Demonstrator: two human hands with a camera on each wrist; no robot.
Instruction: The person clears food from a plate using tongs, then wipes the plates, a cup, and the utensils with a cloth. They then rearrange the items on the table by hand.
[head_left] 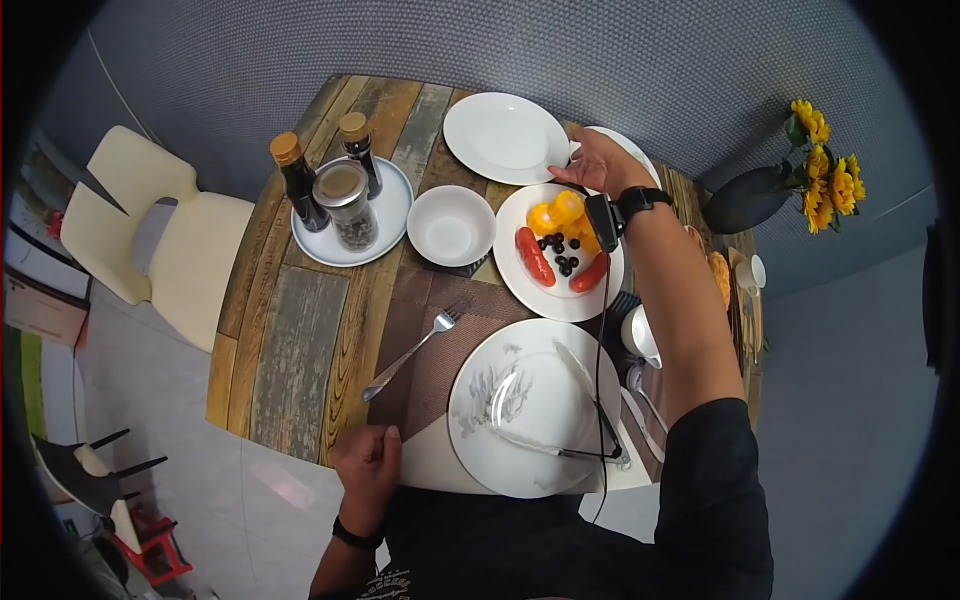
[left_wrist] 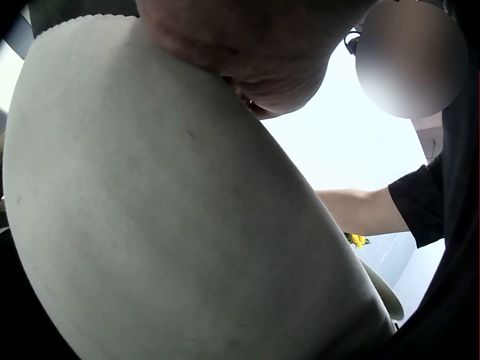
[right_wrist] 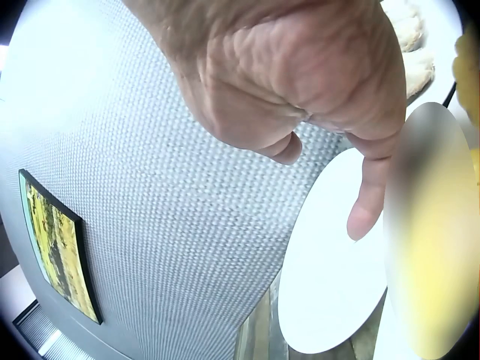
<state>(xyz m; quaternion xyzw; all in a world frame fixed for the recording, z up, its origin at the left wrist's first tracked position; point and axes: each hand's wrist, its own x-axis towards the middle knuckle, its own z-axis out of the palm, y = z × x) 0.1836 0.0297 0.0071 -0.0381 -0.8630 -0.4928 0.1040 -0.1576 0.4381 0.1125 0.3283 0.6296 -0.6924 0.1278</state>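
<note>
In the head view my right hand (head_left: 600, 165) reaches to the back of the table, fingers spread, between the empty white plate (head_left: 505, 138) and another white plate (head_left: 640, 155) partly hidden behind it. Just in front lies a plate (head_left: 510, 270) of sausages (head_left: 534, 256), black berries (head_left: 567, 265) and yellow-orange pieces (head_left: 566, 207). The right wrist view shows a finger of my right hand (right_wrist: 300, 75) extended over a white plate (right_wrist: 326, 277); whether it touches is unclear. My left hand (head_left: 367, 465) is curled at the table's front edge, below the fork (head_left: 410, 355), holding nothing visible.
A large patterned plate (head_left: 490, 440) with tongs across it lies in front. At left are a white bowl (head_left: 451, 226) and a tray (head_left: 395, 215) with two bottles and a jar (head_left: 350, 215). A cup (head_left: 638, 330), spoon (head_left: 645, 390) and vase (head_left: 745, 200) of yellow flowers stand right.
</note>
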